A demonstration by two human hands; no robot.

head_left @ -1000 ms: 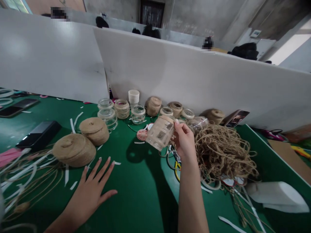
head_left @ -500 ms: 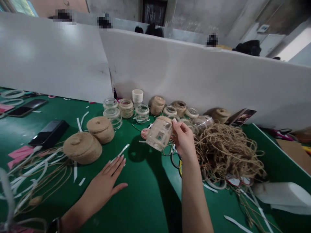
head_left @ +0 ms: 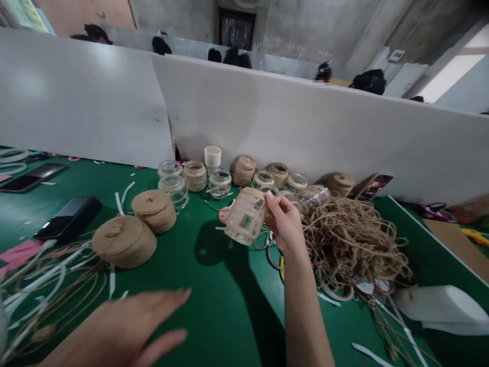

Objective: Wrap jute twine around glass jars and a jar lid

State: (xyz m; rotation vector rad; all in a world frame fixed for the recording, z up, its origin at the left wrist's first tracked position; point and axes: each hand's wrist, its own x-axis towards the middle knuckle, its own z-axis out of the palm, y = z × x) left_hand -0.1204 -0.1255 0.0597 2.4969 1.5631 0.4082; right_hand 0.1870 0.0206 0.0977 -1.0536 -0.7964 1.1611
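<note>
My right hand (head_left: 284, 219) grips a glass jar (head_left: 246, 221) by its rim, fingers closed on its right side. The jar is tilted above the table, with tan tape or cloth bands around it and a tan rim. My left hand (head_left: 130, 323), blurred by motion, is low at the left with its fingers stretched out and the thumb apart. No held thing shows in it. Two rolls of burlap ribbon, the nearer roll (head_left: 124, 242) and the farther roll (head_left: 154, 210), lie beyond the left hand.
Several glass jars (head_left: 219, 183) and a stack of white cups (head_left: 212, 157) line the white partition (head_left: 267, 117). A heap of jute twine (head_left: 359, 244) lies right of my arm. Phones, a black box (head_left: 69, 219), white strips (head_left: 370, 354) and a white roll (head_left: 443, 308) lie around.
My left hand has pulled back towards me from the table's middle, and the white strip under its fingertips no longer shows there. My right hand keeps holding the jar in nearly the same pose.
</note>
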